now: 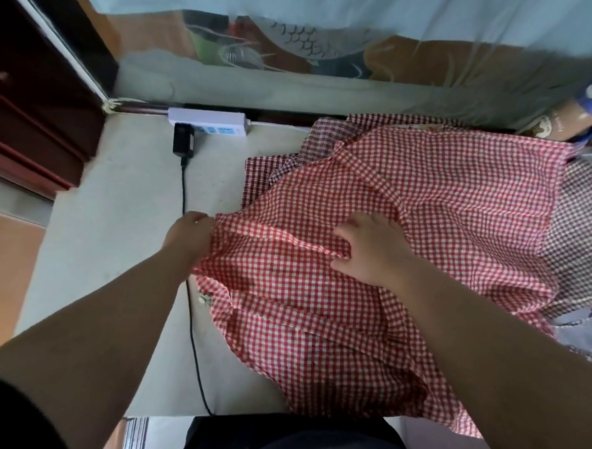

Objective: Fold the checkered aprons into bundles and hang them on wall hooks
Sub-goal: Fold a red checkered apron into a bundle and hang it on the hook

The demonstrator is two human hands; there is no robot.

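The left grip [191,234] and right grip [367,252] pinch the red apron [426,197], whose overhanging hem could drag it off the table [116,215].

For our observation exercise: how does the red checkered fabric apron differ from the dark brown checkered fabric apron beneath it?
The red checkered fabric apron lies on top, held by the left hand and right hand; the dark brown checkered fabric apron lies underneath, mostly covered, untouched. Both lie rumpled.

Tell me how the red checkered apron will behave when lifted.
Probably floppy: the red checkered apron lies in soft creases and bunches where the left hand grips it. Likely light, since its folds look thin. Its near edge drapes over the table, so it may slide.
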